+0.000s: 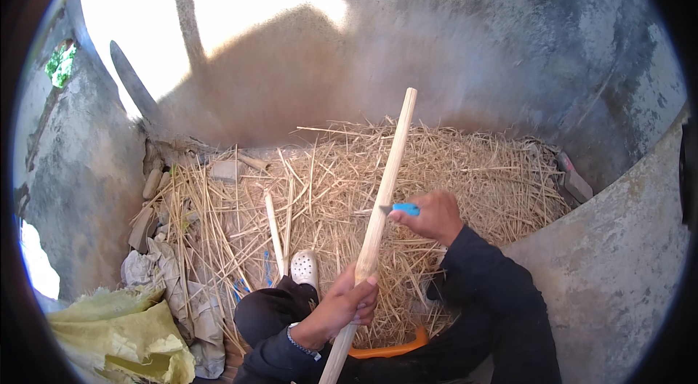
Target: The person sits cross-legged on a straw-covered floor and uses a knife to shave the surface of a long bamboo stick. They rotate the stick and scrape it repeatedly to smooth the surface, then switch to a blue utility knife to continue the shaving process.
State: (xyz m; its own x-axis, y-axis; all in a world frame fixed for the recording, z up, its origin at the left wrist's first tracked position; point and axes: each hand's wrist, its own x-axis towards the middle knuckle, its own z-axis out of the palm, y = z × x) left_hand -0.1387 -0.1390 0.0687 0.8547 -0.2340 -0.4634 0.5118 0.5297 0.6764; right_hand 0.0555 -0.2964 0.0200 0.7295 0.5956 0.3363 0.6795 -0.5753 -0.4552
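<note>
A long pale wooden pole slants across the middle, its far end up against the view of the wall and its near end running off the lower edge. My left hand is wrapped round its lower part. In my right hand is a small knife with a light blue handle. Its short dark blade meets the pole's right side around mid-length; whether it bites into the wood I cannot tell. Most of the handle's rear is hidden in my fist.
Wood shavings and strips cover the floor. A thinner peeled stick lies near my white clog. A yellow sack sits at the lower left. An orange curved thing is by my legs. Concrete walls surround me.
</note>
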